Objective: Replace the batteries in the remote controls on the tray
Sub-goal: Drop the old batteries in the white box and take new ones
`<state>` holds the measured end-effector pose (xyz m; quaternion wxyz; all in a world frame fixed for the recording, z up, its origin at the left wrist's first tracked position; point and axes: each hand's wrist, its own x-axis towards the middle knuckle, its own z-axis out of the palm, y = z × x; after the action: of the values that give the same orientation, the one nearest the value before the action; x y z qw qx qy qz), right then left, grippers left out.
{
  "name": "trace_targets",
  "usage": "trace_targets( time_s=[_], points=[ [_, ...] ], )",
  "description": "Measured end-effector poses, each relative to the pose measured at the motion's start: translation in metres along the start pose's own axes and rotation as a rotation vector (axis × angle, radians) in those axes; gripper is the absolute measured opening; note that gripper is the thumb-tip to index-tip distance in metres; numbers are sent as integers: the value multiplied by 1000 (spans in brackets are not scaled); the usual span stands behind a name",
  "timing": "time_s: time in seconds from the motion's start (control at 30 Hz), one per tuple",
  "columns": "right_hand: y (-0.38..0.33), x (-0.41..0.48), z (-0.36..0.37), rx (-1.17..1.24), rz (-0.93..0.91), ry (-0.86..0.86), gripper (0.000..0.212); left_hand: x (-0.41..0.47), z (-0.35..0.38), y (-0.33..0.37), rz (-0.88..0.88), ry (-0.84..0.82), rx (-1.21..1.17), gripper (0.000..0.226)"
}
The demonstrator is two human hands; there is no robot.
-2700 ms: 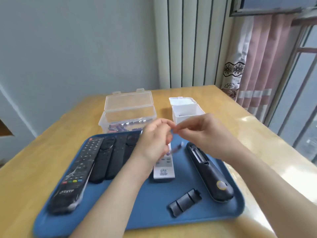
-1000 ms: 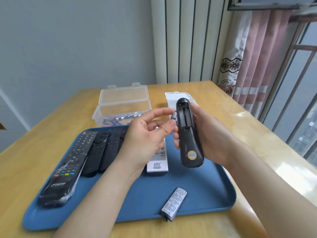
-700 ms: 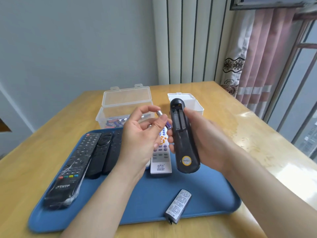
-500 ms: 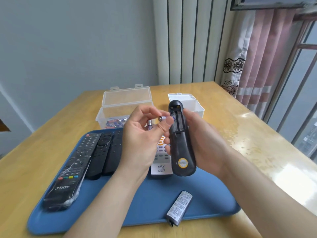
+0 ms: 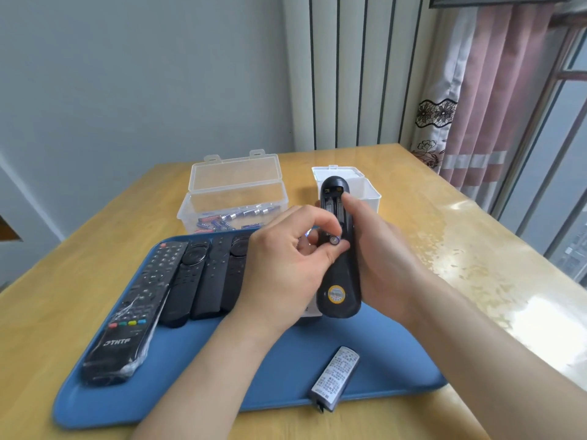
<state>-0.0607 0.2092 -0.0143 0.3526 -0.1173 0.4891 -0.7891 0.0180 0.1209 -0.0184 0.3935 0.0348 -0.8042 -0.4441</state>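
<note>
My right hand (image 5: 384, 258) grips a black remote (image 5: 341, 277) upright above the blue tray (image 5: 222, 376), its back with the open battery bay facing me. My left hand (image 5: 286, 265) pinches a small battery (image 5: 334, 240) between thumb and fingers and holds it against the lower end of the bay. A second battery seems tucked in the same hand, mostly hidden. The remote's loose battery cover (image 5: 335, 377) lies on the tray's front edge. A wrapped black remote (image 5: 133, 312) and three more black remotes (image 5: 203, 277) lie on the tray's left side.
A clear open box (image 5: 235, 198) with several batteries stands behind the tray on the wooden table (image 5: 460, 249). A small white open box (image 5: 365, 188) stands to its right. A white remote is mostly hidden under my hands. Curtain and window are at the right.
My right hand picked the black remote up off the tray and stood it upright. My left hand brought a battery from beside the bay down into its lower end.
</note>
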Motion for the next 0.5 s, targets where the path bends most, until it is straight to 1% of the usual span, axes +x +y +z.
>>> trace_targets(
  time_s=[0.13,0.27,0.33,0.4,0.5],
  points=[
    [4,1,1,3,6,-2,47,0,-4,-3,15,-24,63,27],
    [1,-1,-1,-1,0,4,54,2,-7,-7,86,-84,91,17],
    [0,-3,1,-13,-17,0,51,2,-8,-8,45,-57,83,15],
    [2,-6,4,-67,-34,7,50,4,-9,-7,-48,-16,67,14],
    [6,-7,9,-184,-51,6,53,6,-10,-8,-136,26,44,21]
  ],
)
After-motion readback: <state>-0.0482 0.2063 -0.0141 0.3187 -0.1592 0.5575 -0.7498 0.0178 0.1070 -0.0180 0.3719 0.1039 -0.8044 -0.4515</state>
